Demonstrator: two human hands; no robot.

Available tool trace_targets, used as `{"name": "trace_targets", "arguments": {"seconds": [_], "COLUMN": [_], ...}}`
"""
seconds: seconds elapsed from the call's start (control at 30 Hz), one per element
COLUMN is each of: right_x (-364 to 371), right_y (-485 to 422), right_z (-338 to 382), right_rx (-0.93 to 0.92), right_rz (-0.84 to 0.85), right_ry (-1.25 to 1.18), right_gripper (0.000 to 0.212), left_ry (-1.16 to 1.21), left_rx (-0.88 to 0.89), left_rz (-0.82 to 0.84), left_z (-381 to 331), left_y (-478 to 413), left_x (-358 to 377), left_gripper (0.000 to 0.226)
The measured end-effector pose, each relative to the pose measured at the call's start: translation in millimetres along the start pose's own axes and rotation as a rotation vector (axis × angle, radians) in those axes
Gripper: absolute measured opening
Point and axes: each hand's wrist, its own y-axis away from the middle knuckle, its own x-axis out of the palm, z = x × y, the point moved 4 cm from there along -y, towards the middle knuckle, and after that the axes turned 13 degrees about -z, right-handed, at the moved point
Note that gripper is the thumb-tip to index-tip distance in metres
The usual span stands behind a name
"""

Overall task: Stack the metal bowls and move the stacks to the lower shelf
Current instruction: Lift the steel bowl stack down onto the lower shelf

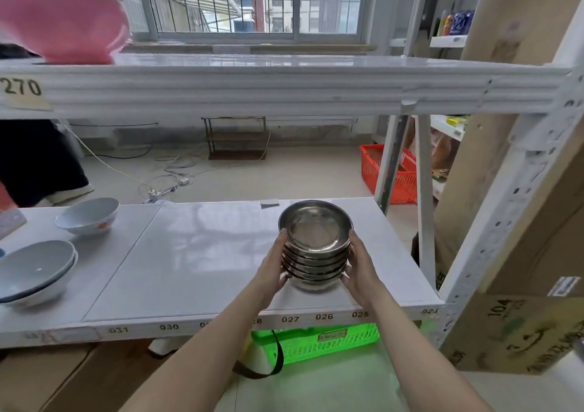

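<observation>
A stack of several metal bowls (316, 237) stands on the white lower shelf (189, 263), toward its right end. My left hand (273, 269) presses against the stack's left side and my right hand (358, 266) against its right side, so both hands clasp it. The bottom bowl rests on or just above the shelf surface; I cannot tell which. The upper shelf (284, 86) runs across the view above, and no metal bowls show on it.
Ceramic bowls sit at the shelf's left: one white bowl (88, 215) and two nested grey-blue ones (34, 269). A person in pink stands at far left behind the rack. A green basket (331, 342) lies below, a red basket (392, 174) behind, cardboard boxes at right.
</observation>
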Motion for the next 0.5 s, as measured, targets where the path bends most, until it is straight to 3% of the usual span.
{"name": "trace_targets", "arguments": {"seconds": [0.27, 0.5], "right_x": [0, 0], "right_y": [6, 15], "right_z": [2, 13], "right_rx": [-0.026, -0.036], "right_rz": [-0.012, -0.059], "right_ry": [0.055, 0.134], "right_gripper": [0.059, 0.060], "left_ry": [-0.040, -0.097], "left_rx": [0.003, 0.017], "left_rz": [0.018, -0.014], "left_z": [1, -8], "left_y": [2, 9], "left_x": [-2, -4], "left_gripper": [0.054, 0.052]}}
